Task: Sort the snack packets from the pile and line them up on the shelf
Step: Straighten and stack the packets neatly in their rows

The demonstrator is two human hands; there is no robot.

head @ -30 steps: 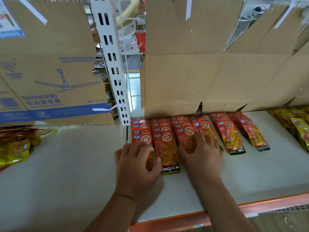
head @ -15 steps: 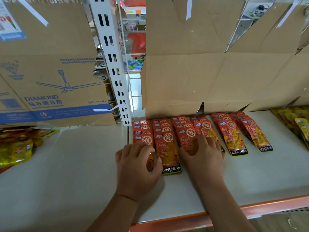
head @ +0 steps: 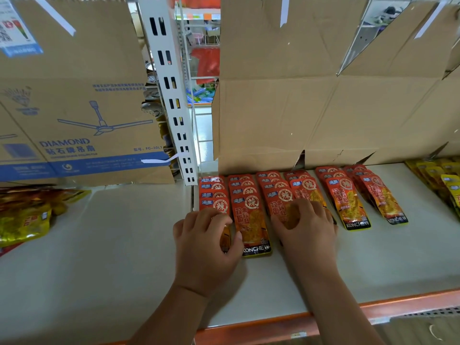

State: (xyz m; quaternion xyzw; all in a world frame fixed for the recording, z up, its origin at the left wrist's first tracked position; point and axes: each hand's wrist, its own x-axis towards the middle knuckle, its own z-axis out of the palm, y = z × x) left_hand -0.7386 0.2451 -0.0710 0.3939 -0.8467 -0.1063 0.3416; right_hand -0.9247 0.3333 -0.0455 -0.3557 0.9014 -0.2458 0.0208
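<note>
Left hand (head: 206, 247): grip curled over the front packet (head: 217, 204) of the leftmost row, thumb at its right edge. Right hand (head: 308, 235): grip loose, fingers lying flat on the snack packets (head: 278, 195) two rows right of the left grip. All rows lie on the shelf (head: 124, 245).

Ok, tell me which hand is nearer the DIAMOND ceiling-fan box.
Left. The left hand grips the leftmost red packet row, right of the box; the right hand lies farther right, on middle rows.
</note>
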